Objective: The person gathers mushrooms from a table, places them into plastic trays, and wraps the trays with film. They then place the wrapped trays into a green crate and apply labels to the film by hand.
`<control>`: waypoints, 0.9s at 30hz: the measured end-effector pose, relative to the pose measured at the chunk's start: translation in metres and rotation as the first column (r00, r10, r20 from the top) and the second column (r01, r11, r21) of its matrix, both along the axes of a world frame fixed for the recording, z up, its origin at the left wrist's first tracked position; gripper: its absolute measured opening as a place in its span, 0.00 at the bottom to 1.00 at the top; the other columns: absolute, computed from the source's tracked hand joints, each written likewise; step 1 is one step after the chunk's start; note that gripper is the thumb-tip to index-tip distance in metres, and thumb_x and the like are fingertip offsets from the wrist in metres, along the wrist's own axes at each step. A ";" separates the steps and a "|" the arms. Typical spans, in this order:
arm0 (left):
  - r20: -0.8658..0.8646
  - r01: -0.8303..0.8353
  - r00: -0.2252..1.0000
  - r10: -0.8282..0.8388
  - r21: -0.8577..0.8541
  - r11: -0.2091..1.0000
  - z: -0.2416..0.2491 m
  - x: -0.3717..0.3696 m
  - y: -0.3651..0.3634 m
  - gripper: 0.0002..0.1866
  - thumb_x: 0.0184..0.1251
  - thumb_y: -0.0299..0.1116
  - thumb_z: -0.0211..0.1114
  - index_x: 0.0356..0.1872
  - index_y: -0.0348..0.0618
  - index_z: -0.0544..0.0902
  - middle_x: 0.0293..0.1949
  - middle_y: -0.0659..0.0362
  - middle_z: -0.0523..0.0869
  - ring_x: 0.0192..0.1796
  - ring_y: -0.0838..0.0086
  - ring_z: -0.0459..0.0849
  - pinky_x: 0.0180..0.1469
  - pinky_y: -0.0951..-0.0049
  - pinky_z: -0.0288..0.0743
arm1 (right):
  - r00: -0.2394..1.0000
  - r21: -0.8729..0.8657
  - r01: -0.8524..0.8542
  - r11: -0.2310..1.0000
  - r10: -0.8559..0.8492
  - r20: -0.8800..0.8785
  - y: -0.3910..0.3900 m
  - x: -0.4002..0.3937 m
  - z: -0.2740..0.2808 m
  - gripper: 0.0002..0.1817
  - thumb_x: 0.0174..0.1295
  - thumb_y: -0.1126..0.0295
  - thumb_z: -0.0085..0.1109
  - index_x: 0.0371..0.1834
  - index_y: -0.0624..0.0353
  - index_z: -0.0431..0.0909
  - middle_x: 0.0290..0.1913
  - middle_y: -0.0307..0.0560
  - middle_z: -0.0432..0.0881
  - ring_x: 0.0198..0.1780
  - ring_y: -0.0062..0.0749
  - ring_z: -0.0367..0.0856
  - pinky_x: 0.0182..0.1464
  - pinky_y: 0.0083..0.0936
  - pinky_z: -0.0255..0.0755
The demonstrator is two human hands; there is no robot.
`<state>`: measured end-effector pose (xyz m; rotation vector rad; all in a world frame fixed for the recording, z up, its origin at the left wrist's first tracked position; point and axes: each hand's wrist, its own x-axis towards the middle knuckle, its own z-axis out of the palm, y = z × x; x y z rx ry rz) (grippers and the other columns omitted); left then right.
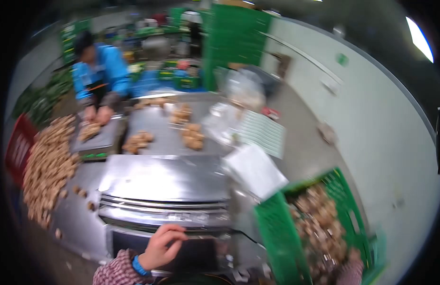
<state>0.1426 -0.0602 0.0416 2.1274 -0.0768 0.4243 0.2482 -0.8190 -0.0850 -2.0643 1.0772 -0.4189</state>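
Observation:
My left hand (162, 247), with a blue band at the wrist and a checked sleeve, hovers over the front edge of a metal-topped machine (165, 178). Its fingers are loosely bent and apart, with nothing between them. At the lower right, my right hand (354, 264) reaches into a green crate (281, 237). This crate holds many brown packs (319, 223) with a shiny, film-like surface. Motion blur hides the fingers of my right hand, so whether it grips a pack does not show.
Across the steel table, a person in blue (103, 71) handles brown root-like pieces on a scale (101, 137). A large heap of the pieces (51, 161) lies left. Small piles (193, 137), white sheets (255, 171) and plastic bags (222, 121) lie beyond the machine. A pale wall (372, 142) runs along the right.

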 end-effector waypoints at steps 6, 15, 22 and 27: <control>0.002 -0.303 0.951 0.308 -0.180 0.936 -0.012 -0.020 0.097 0.06 0.56 0.19 0.58 0.35 0.37 0.79 0.43 0.54 0.77 0.43 0.71 0.78 0.46 0.76 0.72 | 0.841 0.415 -0.514 0.751 0.345 0.417 0.298 0.049 0.187 0.16 0.61 0.71 0.51 0.51 0.63 0.70 0.41 0.47 0.78 0.39 0.34 0.77 0.37 0.23 0.72; -0.231 -0.570 0.815 0.532 -0.491 0.659 0.005 -0.022 0.278 0.13 0.59 0.26 0.58 0.46 0.41 0.74 0.41 0.61 0.77 0.42 0.79 0.74 0.44 0.79 0.71 | -0.251 0.284 -0.897 -0.339 0.919 0.303 0.724 0.132 0.197 0.10 0.61 0.74 0.52 0.44 0.66 0.74 0.36 0.45 0.80 0.37 0.23 0.78 0.40 0.20 0.72; -0.617 -0.597 0.763 0.192 -0.560 0.574 -0.123 0.062 0.428 0.22 0.64 0.31 0.56 0.57 0.32 0.69 0.50 0.56 0.77 0.51 0.73 0.74 0.51 0.74 0.69 | -0.304 0.181 -0.950 -0.254 0.886 -0.349 0.892 0.265 0.052 0.18 0.59 0.64 0.55 0.51 0.58 0.74 0.38 0.42 0.79 0.38 0.21 0.77 0.39 0.19 0.72; -0.615 -0.204 0.785 0.077 -0.138 0.969 -0.261 0.167 0.486 0.25 0.58 0.31 0.60 0.56 0.29 0.68 0.47 0.47 0.77 0.51 0.64 0.76 0.50 0.72 0.71 | -0.328 -0.042 -0.930 -0.364 0.878 -0.349 0.947 0.320 -0.030 0.21 0.60 0.65 0.52 0.56 0.59 0.69 0.34 0.43 0.79 0.31 0.23 0.76 0.34 0.19 0.71</control>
